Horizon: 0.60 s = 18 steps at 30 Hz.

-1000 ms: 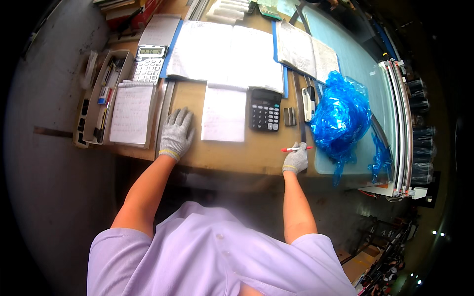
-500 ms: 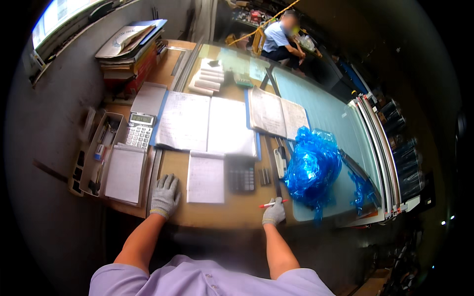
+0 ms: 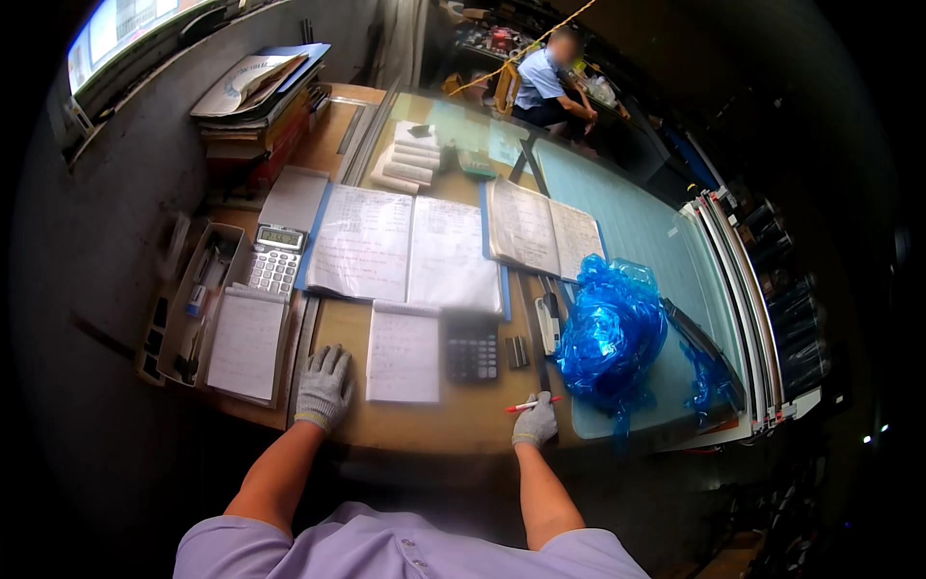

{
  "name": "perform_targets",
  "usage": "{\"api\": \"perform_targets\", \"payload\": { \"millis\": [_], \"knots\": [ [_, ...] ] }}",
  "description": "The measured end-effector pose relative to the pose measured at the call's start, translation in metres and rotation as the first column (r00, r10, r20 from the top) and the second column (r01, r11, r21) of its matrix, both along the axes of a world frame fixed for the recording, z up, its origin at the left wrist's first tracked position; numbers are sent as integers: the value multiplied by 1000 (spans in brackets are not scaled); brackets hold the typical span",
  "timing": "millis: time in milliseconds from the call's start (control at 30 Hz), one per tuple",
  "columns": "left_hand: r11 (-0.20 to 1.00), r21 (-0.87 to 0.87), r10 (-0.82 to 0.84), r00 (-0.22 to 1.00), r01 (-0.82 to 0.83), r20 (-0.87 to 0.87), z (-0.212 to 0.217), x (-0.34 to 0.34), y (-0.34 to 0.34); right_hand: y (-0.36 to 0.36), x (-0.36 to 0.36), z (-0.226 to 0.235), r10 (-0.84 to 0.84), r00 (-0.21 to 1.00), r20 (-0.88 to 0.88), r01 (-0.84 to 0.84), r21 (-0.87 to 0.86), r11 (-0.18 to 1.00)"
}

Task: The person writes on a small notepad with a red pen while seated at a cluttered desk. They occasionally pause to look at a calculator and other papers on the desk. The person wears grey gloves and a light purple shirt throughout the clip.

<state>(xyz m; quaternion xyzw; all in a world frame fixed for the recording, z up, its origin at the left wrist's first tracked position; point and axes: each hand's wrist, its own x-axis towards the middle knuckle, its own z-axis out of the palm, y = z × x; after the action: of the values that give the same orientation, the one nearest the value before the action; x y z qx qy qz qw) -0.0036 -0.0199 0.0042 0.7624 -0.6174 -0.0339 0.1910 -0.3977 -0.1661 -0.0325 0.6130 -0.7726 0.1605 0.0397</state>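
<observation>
My left hand (image 3: 324, 388), in a grey knit glove, lies flat with its fingers stretched out on the brown tabletop (image 3: 338, 429). Near the front edge, my gloved right hand (image 3: 536, 423) is closed around a red and white pen (image 3: 522, 406). Between the two hands are a handwritten notepad (image 3: 403, 359) and a dark calculator (image 3: 471, 350). Beyond them lies an open ledger (image 3: 359, 246), with a second open book (image 3: 524, 230) to its right. A crumpled heap of shiny blue plastic film (image 3: 612, 333) sits right of my right hand, beside a white-handled cutter (image 3: 548, 323).
At left stand a desk organizer (image 3: 224, 234) with pens, a silver calculator (image 3: 276, 261) and another notepad (image 3: 246, 345). Folders and papers (image 3: 256, 92) are piled by the wall. Upright panels (image 3: 728, 280) line the right side. A seated person (image 3: 547, 82) is in the background.
Both hands keep their places, and the pen stays in my right hand. The view has shifted very slightly, and the bright pages are now darker, with their handwriting showing more clearly.
</observation>
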Motion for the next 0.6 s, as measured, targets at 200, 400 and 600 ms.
{"api": "perform_targets", "payload": {
  "millis": [200,400,600],
  "knots": [
    [1000,-22,8,1000,-8,8,4,0,-2,-3,0,7,-32,997,-66,36,58,998],
    [1000,9,9,1000,-9,17,-5,1,-2,-1,-1,-2,5,1000,-19,-4,34,999],
    [1000,21,17,1000,-17,18,0,-1,-2,-1,-3,-5,3,1000,9,-3,-10,1000]
  ]
}}
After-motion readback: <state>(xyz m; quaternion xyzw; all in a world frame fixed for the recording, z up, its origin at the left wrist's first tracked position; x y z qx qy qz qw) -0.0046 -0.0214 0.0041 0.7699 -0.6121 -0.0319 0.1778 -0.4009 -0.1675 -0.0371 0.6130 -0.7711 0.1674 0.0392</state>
